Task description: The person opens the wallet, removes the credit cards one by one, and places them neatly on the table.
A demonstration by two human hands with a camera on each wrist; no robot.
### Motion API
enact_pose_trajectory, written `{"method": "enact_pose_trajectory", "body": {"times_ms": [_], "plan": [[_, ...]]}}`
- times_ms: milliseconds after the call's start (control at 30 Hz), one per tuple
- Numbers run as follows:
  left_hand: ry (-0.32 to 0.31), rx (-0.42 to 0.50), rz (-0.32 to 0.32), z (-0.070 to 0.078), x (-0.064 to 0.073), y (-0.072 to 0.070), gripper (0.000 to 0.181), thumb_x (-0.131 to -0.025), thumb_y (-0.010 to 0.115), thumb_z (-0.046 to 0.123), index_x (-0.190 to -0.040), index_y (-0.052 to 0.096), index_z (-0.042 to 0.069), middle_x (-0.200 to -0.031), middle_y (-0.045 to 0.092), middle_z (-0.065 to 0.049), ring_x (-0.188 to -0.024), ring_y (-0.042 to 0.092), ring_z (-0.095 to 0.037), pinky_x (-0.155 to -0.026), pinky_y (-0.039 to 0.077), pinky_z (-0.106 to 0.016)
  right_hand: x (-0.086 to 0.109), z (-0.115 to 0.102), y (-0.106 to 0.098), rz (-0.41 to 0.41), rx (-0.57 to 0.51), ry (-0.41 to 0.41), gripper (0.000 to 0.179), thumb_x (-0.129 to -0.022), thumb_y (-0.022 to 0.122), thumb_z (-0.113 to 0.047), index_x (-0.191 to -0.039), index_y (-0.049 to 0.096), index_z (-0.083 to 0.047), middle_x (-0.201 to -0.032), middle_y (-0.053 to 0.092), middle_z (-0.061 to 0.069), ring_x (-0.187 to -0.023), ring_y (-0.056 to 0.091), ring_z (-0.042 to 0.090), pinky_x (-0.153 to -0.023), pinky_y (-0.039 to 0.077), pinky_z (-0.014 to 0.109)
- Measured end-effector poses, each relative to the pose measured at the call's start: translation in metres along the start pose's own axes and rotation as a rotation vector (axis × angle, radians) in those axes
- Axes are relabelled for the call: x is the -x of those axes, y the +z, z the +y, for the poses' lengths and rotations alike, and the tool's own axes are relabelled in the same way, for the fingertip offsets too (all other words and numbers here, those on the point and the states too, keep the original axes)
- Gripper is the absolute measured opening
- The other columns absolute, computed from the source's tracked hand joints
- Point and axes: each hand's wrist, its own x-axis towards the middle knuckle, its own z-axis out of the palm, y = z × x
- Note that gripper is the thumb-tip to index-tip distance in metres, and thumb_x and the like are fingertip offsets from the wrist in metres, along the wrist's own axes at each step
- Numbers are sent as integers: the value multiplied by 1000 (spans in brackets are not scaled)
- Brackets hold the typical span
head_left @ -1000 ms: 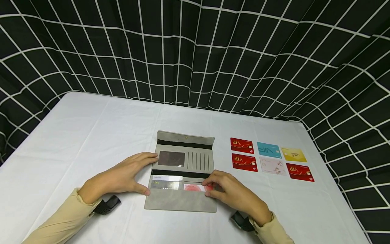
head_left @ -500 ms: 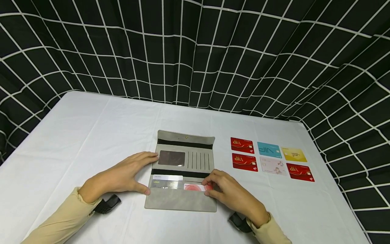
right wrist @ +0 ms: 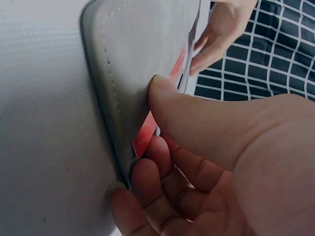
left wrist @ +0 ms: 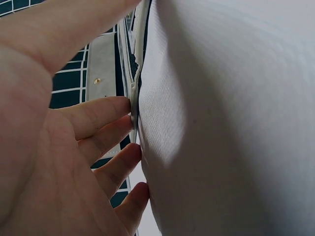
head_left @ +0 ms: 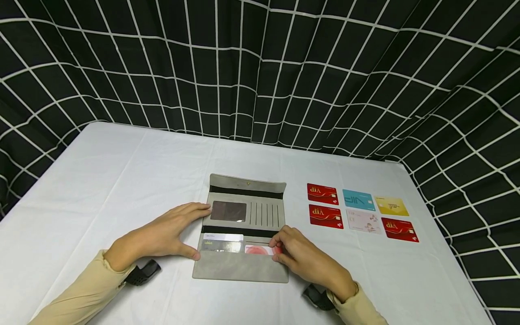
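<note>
A grey wallet (head_left: 239, 266) lies unfolded on the white table. In its lower left pocket sit a white-topped card and a grey card marked LOGO (head_left: 221, 245). A red-and-white card (head_left: 257, 250) pokes out of the lower right pocket. My right hand (head_left: 310, 259) pinches at this card's right end, with the thumb (right wrist: 165, 91) on the pocket front and curled fingers at the card's upper edge. My left hand (head_left: 164, 232) rests along the wallet's left side, fingers extended; its fingertips (left wrist: 123, 104) touch the edge in the left wrist view.
Right of the wallet lie several cards in two rows: red VIP cards (head_left: 326, 216), a blue card (head_left: 359, 200), a yellow card (head_left: 392, 206) and a pale pink card (head_left: 363, 221). A black curtain with white grid lines (head_left: 239, 67) hangs behind the table (head_left: 134, 180).
My right wrist has shifted slightly left, while its fingers stay at the red-and-white card. The left hand, the wallet and the other cards have not visibly moved.
</note>
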Motion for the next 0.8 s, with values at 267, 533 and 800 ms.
{"method": "enact_pose_trajectory", "body": {"times_ms": [267,533,800], "plan": [[-4,-4,-1,0,0,0,101,-69,83,52,-148,43,4,-155,41,-10,-144,36,-36,-117,30,-59,2,0,0,34,42,-67,10,-93,67,-11,-101,62,-11,-91,55,-7,-88,48,8,-81,45,28],[5,-3,4,1,1,-1,102,-69,82,54,-148,43,3,-155,41,-11,-144,36,-37,-116,31,-61,2,0,-1,-4,11,-53,18,-95,64,-13,-113,64,-11,-90,52,-10,-92,45,8,-83,43,29],[8,-11,0,2,1,-2,103,-69,81,56,-148,42,2,-155,41,-13,-143,36,-39,-115,31,-61,0,-1,-4,-50,-19,-2,16,-95,64,-14,-111,66,-14,-95,54,-11,-94,45,8,-83,43,27]]}}
